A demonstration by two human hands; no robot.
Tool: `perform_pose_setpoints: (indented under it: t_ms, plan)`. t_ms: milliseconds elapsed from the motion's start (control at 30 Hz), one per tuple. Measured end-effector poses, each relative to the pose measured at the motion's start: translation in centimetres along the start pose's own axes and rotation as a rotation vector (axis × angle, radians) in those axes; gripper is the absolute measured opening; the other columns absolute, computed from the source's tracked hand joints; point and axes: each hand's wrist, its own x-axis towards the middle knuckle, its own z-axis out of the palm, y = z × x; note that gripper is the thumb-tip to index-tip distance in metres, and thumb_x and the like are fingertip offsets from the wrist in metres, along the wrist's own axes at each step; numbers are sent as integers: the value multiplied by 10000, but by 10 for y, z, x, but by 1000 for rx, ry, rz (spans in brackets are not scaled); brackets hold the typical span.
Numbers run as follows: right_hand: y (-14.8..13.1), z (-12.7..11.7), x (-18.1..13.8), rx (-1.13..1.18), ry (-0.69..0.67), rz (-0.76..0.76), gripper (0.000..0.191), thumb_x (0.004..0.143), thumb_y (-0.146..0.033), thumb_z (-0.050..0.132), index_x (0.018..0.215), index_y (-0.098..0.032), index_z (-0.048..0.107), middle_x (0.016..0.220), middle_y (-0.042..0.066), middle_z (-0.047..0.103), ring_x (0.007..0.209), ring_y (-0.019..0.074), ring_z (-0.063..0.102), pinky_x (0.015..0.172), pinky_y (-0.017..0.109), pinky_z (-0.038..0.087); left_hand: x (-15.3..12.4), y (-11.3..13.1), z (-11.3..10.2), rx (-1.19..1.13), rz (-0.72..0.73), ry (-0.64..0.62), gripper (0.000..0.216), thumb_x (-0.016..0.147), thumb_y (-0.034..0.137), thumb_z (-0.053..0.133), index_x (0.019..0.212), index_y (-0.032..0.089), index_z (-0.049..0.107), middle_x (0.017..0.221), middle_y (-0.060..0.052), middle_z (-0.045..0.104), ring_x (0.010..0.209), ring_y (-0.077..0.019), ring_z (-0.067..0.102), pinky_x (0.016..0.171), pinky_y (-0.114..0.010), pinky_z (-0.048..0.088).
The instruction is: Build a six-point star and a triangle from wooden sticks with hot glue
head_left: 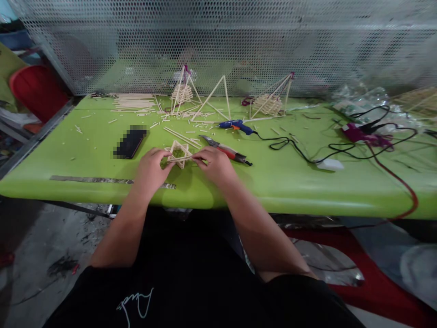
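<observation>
My left hand (153, 169) and my right hand (215, 165) are closed in pinches on either side of a small star-shaped frame (175, 146) of thin wooden sticks. A single wooden stick (180, 159) spans between the fingertips, one end in each hand, across the near part of the star. Whether the stick touches the star I cannot tell. Just beyond my right hand lie red-handled pruning shears (227, 151). A blue hot glue gun (236, 126) rests on its side farther back. Several loose sticks (180, 136) lie behind the star.
On the green table (290, 177) are a dark phone (131, 142), a metal strip (92, 180) and a pile of sticks (134, 102). Stick structures (182, 93) (269, 104) stand near the mesh panel (218, 41). Black cords, a purple power strip (362, 133) and a white block (330, 164) lie right.
</observation>
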Motion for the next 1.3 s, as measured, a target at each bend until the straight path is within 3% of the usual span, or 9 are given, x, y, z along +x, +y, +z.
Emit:
perform_pose_setpoints:
  t_ms: [267, 800, 1300]
  plan:
    - [-5, 3, 5, -33, -33, 85, 158, 1072, -227, 740, 1089, -272, 891, 1154, 110, 893, 1071, 317, 824, 993, 461, 688, -2, 6, -1, 29, -20, -27, 103, 1080, 181, 847, 1173, 225, 846, 1243, -99, 831, 1127, -278, 812, 1061, -449, 659]
    - [0, 8, 3, -37, 0, 218, 102, 1013, -211, 783, 1075, -264, 845, 1094, 91, 913, 984, 301, 848, 956, 444, 695, -6, 3, 2, 39, -30, -19, 113, 1094, 178, 808, 1183, 227, 858, 1239, -106, 823, 1083, -273, 806, 1065, -461, 663]
    - [2, 9, 3, -30, 0, 236, 127, 1007, -217, 789, 1103, -252, 865, 1105, 103, 915, 992, 307, 861, 978, 459, 699, -8, 1, 3, 37, -24, -12, 141, 1083, 150, 800, 1186, 231, 851, 1236, -100, 824, 1056, -264, 809, 1064, -456, 675]
